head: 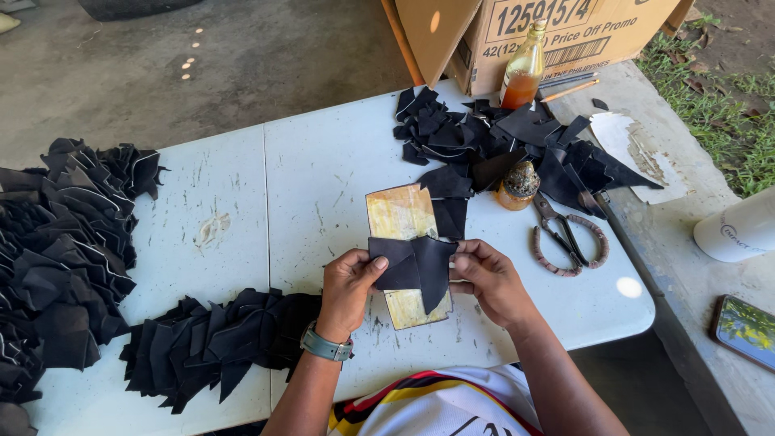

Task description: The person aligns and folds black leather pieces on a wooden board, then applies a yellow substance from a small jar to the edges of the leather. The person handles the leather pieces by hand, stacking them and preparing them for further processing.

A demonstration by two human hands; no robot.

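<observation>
White desk (323, 161), scuffed and stained, outdoors on concrete. Cardboard box (565, 32) stands at its far edge.

Long heap of folded black scraps (73, 242) runs down the left side of the desk and bends along the near edge toward the person. Second, looser pile of black pieces (500, 137) at the far right, just in front of the box.

Yellowed, stained board (401, 214) lies flat mid-desk, reaching under the hands.

Scissors (565, 234) with wrapped handle loops rest to the right of the board, closed, near the desk's right edge. Glass bottle (525, 73) of amber liquid upright against the box. Small round jar (518, 186), crusted top, stands at the edge of the loose pile.

Left hand (349, 282), watch on wrist, closed on a black piece (416, 266), thumb on top at its left edge. Right hand (488, 278) pinches the same piece at its right edge, fingers curled. Piece is held just above the board's near half, folded with a pointed flap hanging down.
</observation>
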